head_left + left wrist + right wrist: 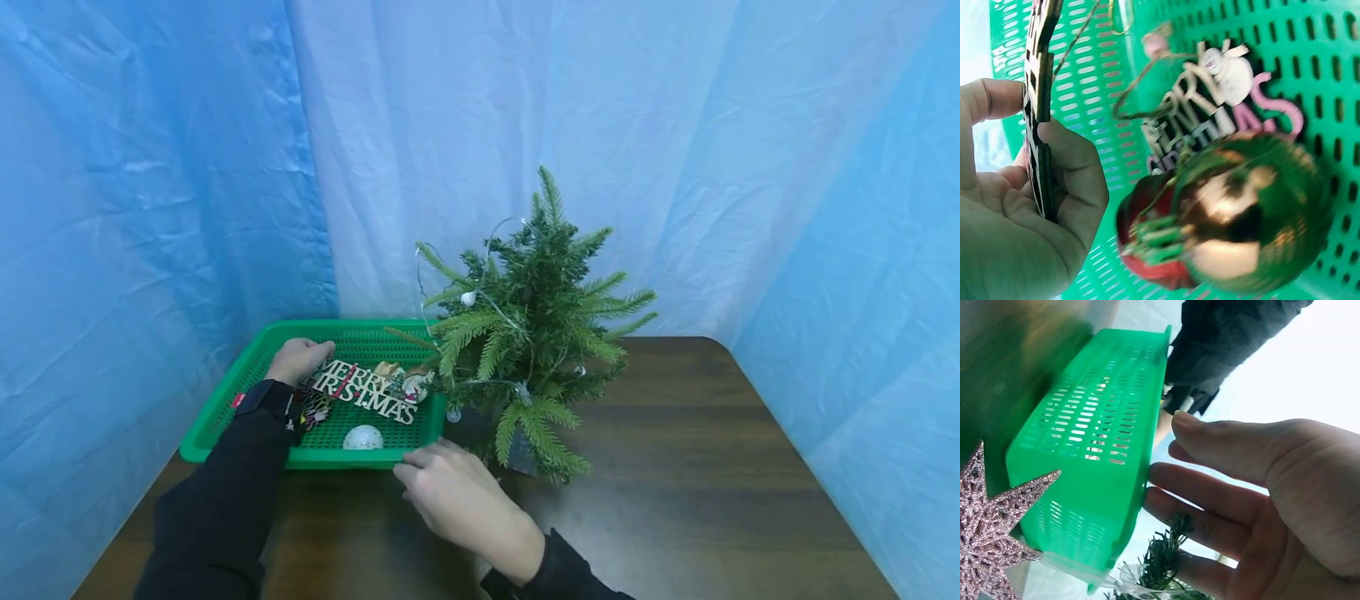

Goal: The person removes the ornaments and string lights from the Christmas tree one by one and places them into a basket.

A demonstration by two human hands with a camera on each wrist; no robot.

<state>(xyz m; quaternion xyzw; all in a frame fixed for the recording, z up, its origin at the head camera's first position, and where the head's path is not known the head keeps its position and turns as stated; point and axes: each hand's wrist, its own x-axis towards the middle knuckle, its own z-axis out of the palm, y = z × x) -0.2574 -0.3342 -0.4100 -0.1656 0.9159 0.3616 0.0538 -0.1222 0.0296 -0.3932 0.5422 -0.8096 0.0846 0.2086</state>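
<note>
My left hand (pixel 296 361) reaches over the green basket (pixel 315 457) and pinches a wooden "Merry Christmas" sign (pixel 375 398) at its left end. In the left wrist view the sign (pixel 1037 125) is seen edge-on between thumb and fingers. Below it in the basket lie a shiny gold ball ornament (pixel 1241 219), a red ornament (pixel 1166 269) partly behind it, and a second lettered sign (pixel 1210 103) with a snowman. Holding nothing, my right hand (pixel 457 497) is by the basket's near right corner, its fingers (pixel 1210 487) loosely bent close to the rim.
A small green Christmas tree (pixel 536 325) stands right of the basket, wound with a clear wire carrying small white bulbs (pixel 468 298). A white dotted ball (pixel 363 437) lies in the basket. A glittery pink star (pixel 988 531) shows beside the basket. Blue curtains (pixel 600 125) surround the brown table (pixel 697 467).
</note>
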